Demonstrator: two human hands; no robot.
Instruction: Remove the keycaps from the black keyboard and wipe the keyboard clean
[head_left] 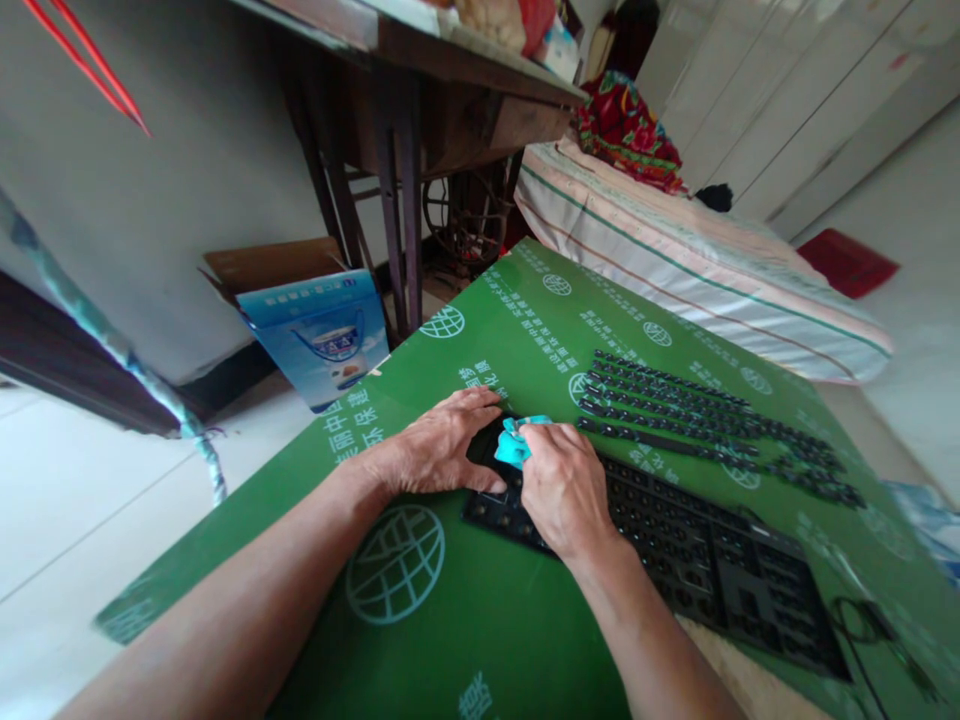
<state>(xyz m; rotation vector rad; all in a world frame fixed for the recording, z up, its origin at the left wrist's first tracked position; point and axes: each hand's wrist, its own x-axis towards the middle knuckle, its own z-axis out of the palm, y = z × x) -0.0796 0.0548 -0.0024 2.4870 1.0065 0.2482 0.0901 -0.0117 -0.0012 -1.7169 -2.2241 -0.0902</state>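
A black keyboard frame with its keycaps off lies on a green printed board. My left hand rests palm down on the frame's left end, fingers stretched and holding it steady. My right hand is closed on a small turquoise cloth and presses it onto the frame's upper left corner. The removed black keycaps lie laid out in rows on the board just beyond the frame.
A blue and white carton stands on the floor to the left. Behind it is a dark wooden table. A striped bed with red bedding runs along the far right. The keyboard's cable lies at the lower right.
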